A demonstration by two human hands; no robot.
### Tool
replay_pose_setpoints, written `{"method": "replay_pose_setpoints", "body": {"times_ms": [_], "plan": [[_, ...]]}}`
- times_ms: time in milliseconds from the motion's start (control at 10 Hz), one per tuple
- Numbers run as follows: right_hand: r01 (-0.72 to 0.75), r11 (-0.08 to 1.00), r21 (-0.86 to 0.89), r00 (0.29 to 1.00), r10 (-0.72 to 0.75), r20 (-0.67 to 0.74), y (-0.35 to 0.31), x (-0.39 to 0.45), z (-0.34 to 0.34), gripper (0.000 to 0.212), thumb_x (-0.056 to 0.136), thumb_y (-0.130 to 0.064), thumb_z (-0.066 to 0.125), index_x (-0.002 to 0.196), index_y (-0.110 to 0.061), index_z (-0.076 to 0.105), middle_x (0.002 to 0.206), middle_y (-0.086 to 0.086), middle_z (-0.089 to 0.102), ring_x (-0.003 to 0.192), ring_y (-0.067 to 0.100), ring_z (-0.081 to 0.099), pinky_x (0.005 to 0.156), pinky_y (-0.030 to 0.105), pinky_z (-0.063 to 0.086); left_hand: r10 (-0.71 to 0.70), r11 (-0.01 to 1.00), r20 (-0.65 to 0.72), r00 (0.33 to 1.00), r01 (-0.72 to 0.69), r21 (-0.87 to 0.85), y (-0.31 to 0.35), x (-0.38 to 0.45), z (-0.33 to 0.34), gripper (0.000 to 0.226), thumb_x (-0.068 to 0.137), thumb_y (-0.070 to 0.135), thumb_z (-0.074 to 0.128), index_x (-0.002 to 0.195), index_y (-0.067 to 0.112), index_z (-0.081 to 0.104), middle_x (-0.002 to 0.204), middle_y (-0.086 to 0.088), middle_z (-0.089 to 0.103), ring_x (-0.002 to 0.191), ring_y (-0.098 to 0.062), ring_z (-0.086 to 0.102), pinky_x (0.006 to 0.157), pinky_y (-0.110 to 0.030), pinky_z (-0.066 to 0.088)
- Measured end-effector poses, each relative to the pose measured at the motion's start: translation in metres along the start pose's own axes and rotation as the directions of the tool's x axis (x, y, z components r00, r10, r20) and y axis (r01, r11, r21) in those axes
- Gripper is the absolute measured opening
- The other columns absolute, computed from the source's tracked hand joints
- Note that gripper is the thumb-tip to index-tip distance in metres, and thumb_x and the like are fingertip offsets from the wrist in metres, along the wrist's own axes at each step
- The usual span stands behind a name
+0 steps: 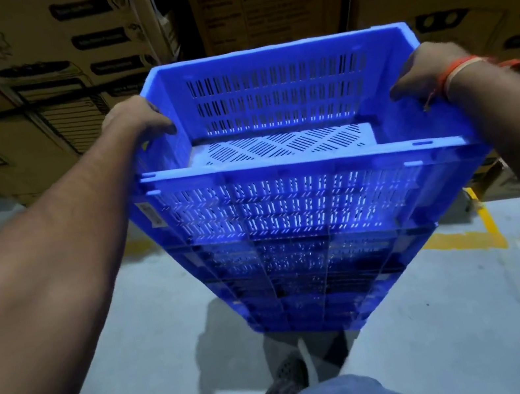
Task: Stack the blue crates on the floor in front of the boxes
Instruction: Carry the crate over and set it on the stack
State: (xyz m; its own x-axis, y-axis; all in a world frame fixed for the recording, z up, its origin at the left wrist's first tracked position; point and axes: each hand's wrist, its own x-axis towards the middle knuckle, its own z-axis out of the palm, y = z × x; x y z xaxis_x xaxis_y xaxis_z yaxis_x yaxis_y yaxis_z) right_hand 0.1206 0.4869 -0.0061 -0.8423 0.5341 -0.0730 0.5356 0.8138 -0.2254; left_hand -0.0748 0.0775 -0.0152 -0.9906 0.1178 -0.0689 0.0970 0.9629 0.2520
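A blue slotted plastic crate (293,198) is the top one of a stack of blue crates (303,293) that stands on the grey floor. My left hand (137,119) grips its left rim and my right hand (427,71) grips its right rim, fingers curled over the edge. An orange thread band circles my right wrist. The top crate is empty; its pale slotted bottom shows inside. Whether it rests fully on the crate below or is held slightly above, I cannot tell.
Large brown cardboard boxes (53,59) form a wall right behind the stack. Worn yellow floor markings (467,240) run on the concrete at the right. My own foot (289,372) and knee are just below the stack, close to its base.
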Motion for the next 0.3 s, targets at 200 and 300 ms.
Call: {"method": "replay_pose_setpoints", "body": {"times_ms": [200,300], "plan": [[-0.086,0.965,-0.249,0.969,0.022,-0.247,-0.032,0.007,-0.006,0.055,0.074,-0.054,0.072,0.114,-0.016,0.066,0.126,0.019,0.04,0.115,0.042,0.046,0.094,0.048,0.046,0.126,0.992,-0.135,0.983,-0.122,0.037,0.016,0.036,-0.005,0.051,0.061,0.062,0.068,0.106,0.039,0.072,0.121,-0.023,0.054,0.124,-0.038,0.047,0.101,-0.037,0.045],[-0.005,0.991,-0.137,0.985,-0.019,-0.174,-0.063,0.027,-0.032,0.051,0.074,-0.061,0.064,0.104,-0.021,0.07,0.119,0.019,0.048,0.109,0.04,0.055,0.095,0.041,0.049,0.323,0.94,-0.123,0.938,-0.333,-0.07,0.05,0.054,-0.03,0.039,0.071,0.049,0.076,0.106,0.03,0.076,0.108,-0.016,0.068,0.116,-0.029,0.058,0.096,-0.031,0.048]]}}
